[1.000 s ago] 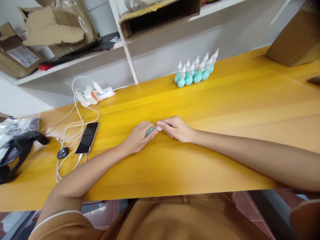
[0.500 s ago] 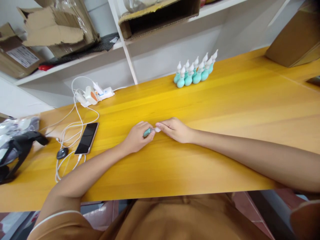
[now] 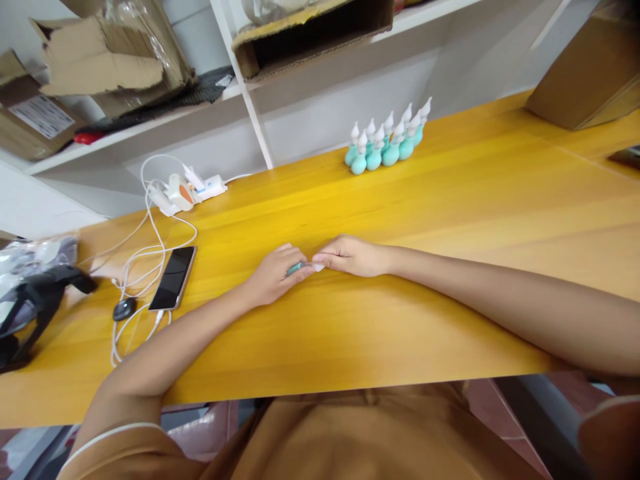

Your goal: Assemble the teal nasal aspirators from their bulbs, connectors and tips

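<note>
My left hand (image 3: 279, 275) is closed around a small bulb syringe, and a teal patch of its bulb (image 3: 294, 269) shows between thumb and fingers. The whitish tip end (image 3: 318, 267) points right and meets my right hand (image 3: 353, 256), whose thumb and fingers are pinched on it. Most of the piece is covered by the fingers. Both hands are close together over the middle of the wooden table. Beyond them, several teal bulb syringes (image 3: 374, 159) with white pointed tips stand upright in two rows.
On the left lie a phone (image 3: 173, 278), tangled white cables, a black mouse-like object (image 3: 125, 309) and a power strip (image 3: 215, 187). A black strapped device (image 3: 43, 303) sits at the far left. Cardboard boxes fill the shelf, and another box (image 3: 580, 80) stands back right.
The right hand has shifted slightly and turned on the tip end. Less of the teal bulb shows in the left hand now. The camera view has moved a little.
</note>
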`<state>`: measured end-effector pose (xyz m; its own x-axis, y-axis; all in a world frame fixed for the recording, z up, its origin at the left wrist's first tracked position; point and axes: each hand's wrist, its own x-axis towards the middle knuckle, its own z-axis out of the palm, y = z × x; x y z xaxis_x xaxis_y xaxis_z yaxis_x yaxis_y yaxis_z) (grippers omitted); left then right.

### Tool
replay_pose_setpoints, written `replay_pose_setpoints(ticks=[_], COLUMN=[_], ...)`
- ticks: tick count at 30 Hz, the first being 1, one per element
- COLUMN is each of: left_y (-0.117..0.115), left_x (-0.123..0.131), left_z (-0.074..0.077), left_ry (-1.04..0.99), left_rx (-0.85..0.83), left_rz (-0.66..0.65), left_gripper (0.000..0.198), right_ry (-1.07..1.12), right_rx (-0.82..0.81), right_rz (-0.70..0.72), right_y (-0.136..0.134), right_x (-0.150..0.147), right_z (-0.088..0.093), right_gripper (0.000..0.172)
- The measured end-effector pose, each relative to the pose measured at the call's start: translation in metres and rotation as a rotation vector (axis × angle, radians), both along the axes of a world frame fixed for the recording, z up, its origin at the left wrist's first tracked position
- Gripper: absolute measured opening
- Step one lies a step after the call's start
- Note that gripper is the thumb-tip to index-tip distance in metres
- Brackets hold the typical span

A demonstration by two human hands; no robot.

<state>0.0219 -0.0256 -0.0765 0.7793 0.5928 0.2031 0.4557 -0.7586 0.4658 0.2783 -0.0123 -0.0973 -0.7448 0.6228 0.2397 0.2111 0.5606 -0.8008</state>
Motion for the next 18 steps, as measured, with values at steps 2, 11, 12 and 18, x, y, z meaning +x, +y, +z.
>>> replay_pose_setpoints(ticks=[2, 11, 12, 18], left_y=[0.0009, -0.0014, -0.0018, -0.0078], left_x=[0.0001, -0.0001, -0.0002, 0.0024], left_z=[-0.0006, -0.0083, -0.0082, 0.0010], left_ry=[0.024, 0.190, 0.199, 0.257], left_rx=[0.000, 0.150, 0.162, 0.187], left_rz=[-0.055, -0.139, -0.139, -0.138], left_gripper=[0.054, 0.060, 0.058, 0.041], right_ry=[-0.006, 0.001, 0.011, 0.029], right_rx=[-0.057, 0.031, 0.061, 0.165], right_rz=[0.056, 0.106, 0.104, 0.103], right_y=[0.0011, 0.0002, -0.0006, -0.0023], right_x=[0.0021, 0.0022, 0.0017, 0.0027], right_z=[0.0038, 0.0034, 0.0029, 0.0031], right_gripper=[0.057, 0.056, 0.056, 0.052])
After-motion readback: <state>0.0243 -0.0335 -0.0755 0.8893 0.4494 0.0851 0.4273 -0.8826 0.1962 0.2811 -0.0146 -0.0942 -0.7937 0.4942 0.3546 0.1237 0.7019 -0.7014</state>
